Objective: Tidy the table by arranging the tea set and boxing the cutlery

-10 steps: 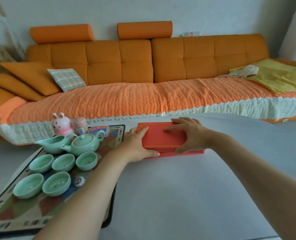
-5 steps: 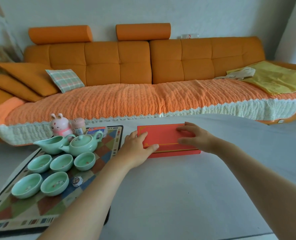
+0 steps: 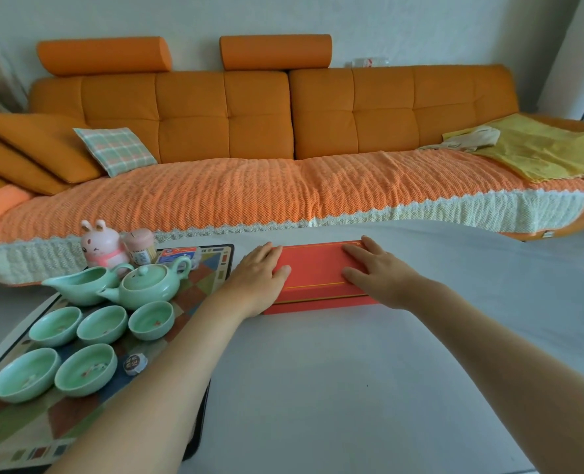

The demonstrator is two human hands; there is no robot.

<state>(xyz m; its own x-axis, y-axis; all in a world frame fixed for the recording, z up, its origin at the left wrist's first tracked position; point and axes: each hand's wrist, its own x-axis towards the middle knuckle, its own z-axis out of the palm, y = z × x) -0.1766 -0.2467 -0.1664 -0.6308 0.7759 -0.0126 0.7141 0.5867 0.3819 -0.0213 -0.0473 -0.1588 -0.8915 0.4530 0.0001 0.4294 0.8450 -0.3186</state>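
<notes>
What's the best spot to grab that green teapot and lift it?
By its loop handle, coming from the right as the camera sees it. The teapot stands upright, its spout pointing left beside the pitcher, and cups crowd its near side, so the handle side looks freest.

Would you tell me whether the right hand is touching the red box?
Touching. The head view shows the right hand lying flat on the red box.

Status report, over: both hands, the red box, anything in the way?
Left hand, right hand flat on ends of flat red rectangular box, fingers straight. Box closed on grey table. Patterned tray with pale green teapot sits left of box.
</notes>
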